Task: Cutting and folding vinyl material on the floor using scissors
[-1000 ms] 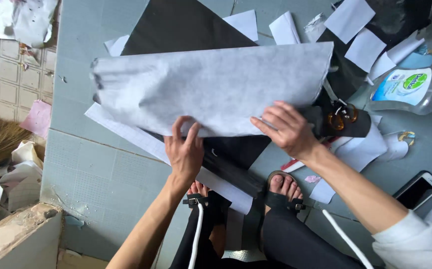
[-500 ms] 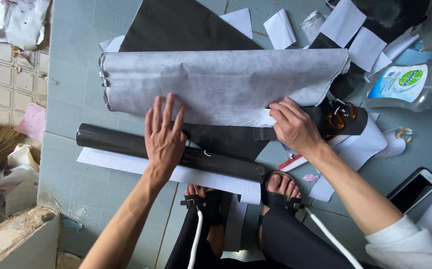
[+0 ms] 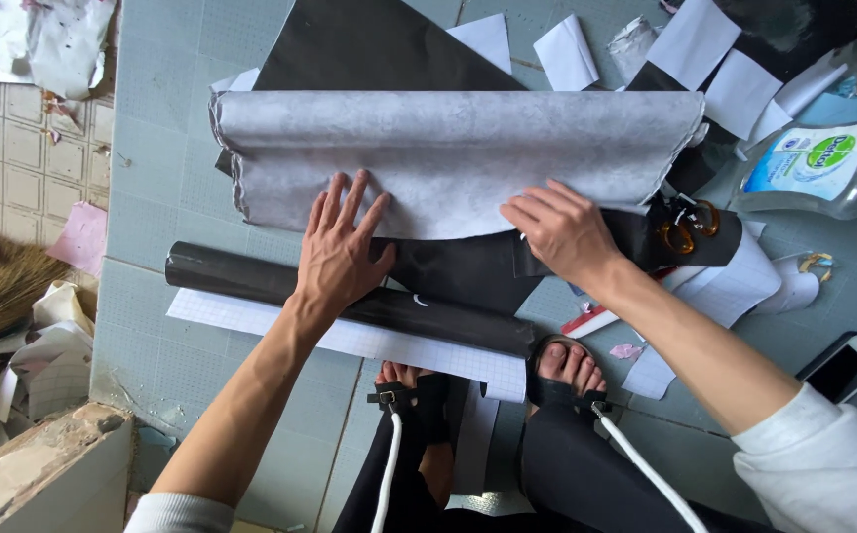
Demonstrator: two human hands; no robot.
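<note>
The grey sheet point(image 3: 448, 148), partly rolled, lies across the cutting mat point(image 3: 152, 227) on the floor. The left hand point(image 3: 342, 252) presses flat on its near edge, fingers spread; the right hand point(image 3: 562, 229) rests flat on its lower right edge, grip unclosed. A black roll point(image 3: 241, 278) lies just below

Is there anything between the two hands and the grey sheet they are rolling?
Nothing visible. The left hand and the right hand both rest flat, directly on the grey sheet.
</note>
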